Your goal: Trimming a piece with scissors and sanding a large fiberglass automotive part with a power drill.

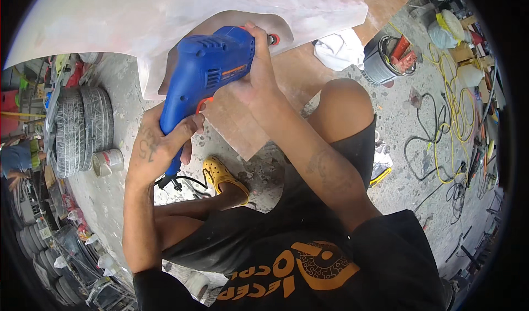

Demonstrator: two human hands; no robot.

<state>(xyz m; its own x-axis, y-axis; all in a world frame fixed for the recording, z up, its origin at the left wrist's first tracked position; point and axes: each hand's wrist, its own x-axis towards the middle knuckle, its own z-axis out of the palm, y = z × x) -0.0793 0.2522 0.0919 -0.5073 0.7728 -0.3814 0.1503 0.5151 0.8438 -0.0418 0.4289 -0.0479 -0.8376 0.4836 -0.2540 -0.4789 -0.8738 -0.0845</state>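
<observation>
A blue corded electric drill [212, 68] with an orange trigger is held up in both hands, its front end pointing away to the right. My left hand [165, 140] wraps round its handle, with fingers by the trigger. My right hand [259, 71] grips the body near the front. A small red-orange round piece [274, 39] shows at the drill's tip, over the curved recess of a large, patchy white panel [165, 19]. Whether the tip touches the panel cannot be told. The drill's black cord [193, 184] hangs from the handle.
Beneath the panel lies brown board [248, 123]. A white cloth [339, 50] and a bucket [380, 63] holding red items are at right, beyond them yellow and black cables [452, 101]. Tires [82, 129] and a tin can [108, 162] stand left. Another person's arm [16, 173] appears far left.
</observation>
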